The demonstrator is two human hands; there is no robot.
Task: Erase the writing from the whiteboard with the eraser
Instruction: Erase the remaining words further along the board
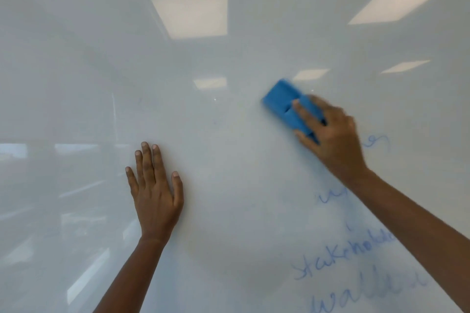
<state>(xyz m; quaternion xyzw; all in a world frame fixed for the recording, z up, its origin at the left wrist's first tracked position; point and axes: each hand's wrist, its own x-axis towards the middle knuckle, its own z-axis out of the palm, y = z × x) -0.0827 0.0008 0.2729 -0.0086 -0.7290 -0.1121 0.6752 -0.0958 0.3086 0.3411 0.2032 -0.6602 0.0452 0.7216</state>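
Observation:
A glossy whiteboard fills the whole view. My right hand grips a blue eraser and presses it against the board right of centre; both are motion-blurred. Blue handwriting covers the lower right of the board, partly hidden behind my right forearm, and a faint blue curl shows just right of that hand. My left hand lies flat on the board at lower centre-left, fingers spread upward, holding nothing.
Reflections of square ceiling lights and room furniture show on the board's surface. The left and upper parts of the board carry no writing, only faint smudges.

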